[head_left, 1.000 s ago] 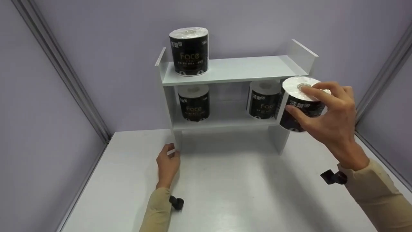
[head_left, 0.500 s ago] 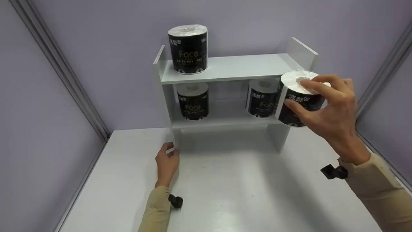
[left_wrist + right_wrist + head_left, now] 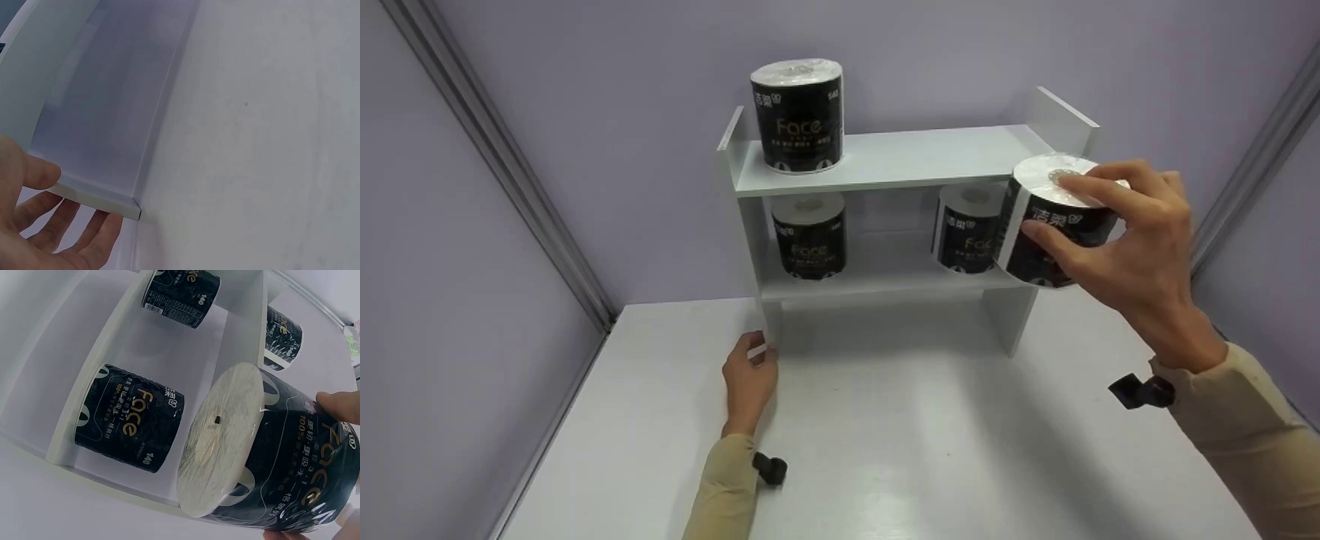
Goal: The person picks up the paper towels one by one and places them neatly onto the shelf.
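Observation:
In the head view my right hand (image 3: pixel 1144 240) grips a toilet paper roll (image 3: pixel 1039 251) in a black-labelled wrapper, thumb on its near side and fingers over its white top. The held roll (image 3: pixel 292 478) is in front of the right end of a white two-tier shelf (image 3: pixel 892 289), partly hiding a second roll (image 3: pixel 966 236) on the lower board. A third roll (image 3: pixel 811 240) stands at the left of that board, and another roll (image 3: pixel 799 124) on the top board's left end. My left hand (image 3: pixel 750 382) pinches the shelf's left side panel (image 3: pixel 93 201) near its foot, thumb and fingers on opposite faces.
The shelf stands on a white table (image 3: pixel 870 450) against a pale lilac wall (image 3: pixel 660 150). Metal corner posts (image 3: pixel 521 165) border both sides. The right side panel (image 3: pixel 1061 124) rises above the top board.
My right hand has lifted the held roll slightly, bringing it nearer the top board's height. The left hand keeps its hold on the side panel, and the shelved rolls have not moved.

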A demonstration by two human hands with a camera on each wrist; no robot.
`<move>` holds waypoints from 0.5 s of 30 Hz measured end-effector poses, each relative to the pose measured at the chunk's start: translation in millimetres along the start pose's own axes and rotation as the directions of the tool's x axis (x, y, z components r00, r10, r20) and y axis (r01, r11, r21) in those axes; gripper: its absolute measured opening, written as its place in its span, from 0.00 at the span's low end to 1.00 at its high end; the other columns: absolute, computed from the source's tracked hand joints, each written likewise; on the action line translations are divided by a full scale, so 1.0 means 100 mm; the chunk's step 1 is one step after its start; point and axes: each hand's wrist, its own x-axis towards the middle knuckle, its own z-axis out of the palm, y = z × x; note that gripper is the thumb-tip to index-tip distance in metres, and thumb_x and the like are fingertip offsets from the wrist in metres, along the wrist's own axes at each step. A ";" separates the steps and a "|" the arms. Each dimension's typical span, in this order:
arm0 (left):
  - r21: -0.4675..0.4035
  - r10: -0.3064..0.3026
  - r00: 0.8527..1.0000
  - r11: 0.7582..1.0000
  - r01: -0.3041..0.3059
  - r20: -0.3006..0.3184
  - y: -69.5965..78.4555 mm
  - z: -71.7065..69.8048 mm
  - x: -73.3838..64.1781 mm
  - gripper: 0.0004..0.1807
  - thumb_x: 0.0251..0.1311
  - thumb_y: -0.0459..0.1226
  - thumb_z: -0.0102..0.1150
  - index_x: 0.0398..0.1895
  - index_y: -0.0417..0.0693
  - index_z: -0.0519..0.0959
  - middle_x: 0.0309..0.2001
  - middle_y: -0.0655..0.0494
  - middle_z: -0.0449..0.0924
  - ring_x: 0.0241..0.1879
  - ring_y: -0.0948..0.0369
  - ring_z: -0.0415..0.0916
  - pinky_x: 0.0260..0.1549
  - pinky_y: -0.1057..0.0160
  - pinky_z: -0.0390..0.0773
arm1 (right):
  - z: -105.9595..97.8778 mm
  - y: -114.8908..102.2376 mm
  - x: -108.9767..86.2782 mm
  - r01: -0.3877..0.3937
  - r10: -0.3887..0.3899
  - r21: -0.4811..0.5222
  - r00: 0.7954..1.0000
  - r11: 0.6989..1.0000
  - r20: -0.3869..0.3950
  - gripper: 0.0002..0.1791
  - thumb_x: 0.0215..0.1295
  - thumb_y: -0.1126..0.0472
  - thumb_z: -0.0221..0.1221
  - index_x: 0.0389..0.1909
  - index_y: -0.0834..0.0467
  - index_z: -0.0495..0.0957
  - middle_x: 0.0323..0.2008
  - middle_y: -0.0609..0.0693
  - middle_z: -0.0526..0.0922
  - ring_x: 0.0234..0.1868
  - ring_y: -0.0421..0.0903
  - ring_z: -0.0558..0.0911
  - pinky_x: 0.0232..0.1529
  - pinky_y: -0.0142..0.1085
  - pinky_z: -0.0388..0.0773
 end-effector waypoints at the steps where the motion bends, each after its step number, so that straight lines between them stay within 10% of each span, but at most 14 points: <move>1: 0.000 -0.001 1.000 1.000 0.001 0.000 0.00 0.00 0.00 0.19 0.72 0.33 0.59 0.63 0.34 0.80 0.63 0.35 0.81 0.59 0.36 0.84 0.58 0.42 0.85 | 0.00 0.00 0.01 -0.002 0.002 0.004 1.000 1.000 0.002 0.27 0.42 0.56 0.85 0.48 0.54 0.93 0.43 0.60 0.87 0.44 0.32 0.65 0.46 0.35 0.55; 15: -0.004 -0.014 1.000 1.000 0.014 0.015 -0.01 0.00 0.00 0.20 0.73 0.33 0.58 0.64 0.34 0.79 0.64 0.35 0.79 0.61 0.36 0.83 0.58 0.42 0.85 | -0.01 -0.02 0.10 -0.064 0.065 0.035 0.998 0.997 -0.012 0.27 0.38 0.60 0.85 0.45 0.56 0.93 0.41 0.43 0.84 0.45 0.33 0.67 0.51 0.35 0.56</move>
